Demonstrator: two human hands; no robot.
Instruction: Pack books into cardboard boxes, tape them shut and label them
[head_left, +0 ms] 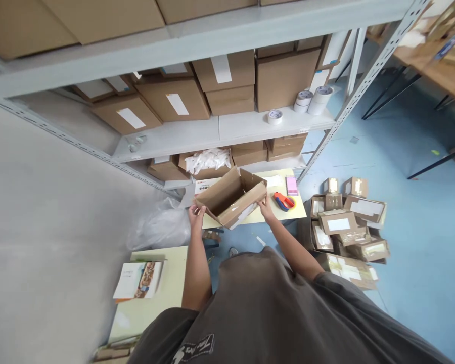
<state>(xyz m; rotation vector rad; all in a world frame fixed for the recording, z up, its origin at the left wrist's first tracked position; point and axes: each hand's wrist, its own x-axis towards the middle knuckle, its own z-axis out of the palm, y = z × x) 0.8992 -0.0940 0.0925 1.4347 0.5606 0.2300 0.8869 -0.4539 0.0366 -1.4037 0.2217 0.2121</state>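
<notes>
Between my two hands is an open cardboard box (247,203), tilted, its top uncovered and its inside in shadow. My left hand (196,216) grips the box's left end, thumb at the edge. On the right end, my right hand (266,208) holds the lower corner, with part of the fingers hidden behind the cardboard. The box is over a pale yellow table (298,210). Close to my right hand lies a red and blue tape dispenser (284,201). A pink pad (291,185) is just beyond it, and a white printed box (203,186) sits behind the cardboard box.
Ahead stands a metal shelf rack (197,132) with cardboard cartons and tape rolls (275,117). Small parcels (339,224) are piled on the floor at right. A second yellow table (174,268) at left bears booklets (138,279); a clear plastic bag (161,225) lies near it.
</notes>
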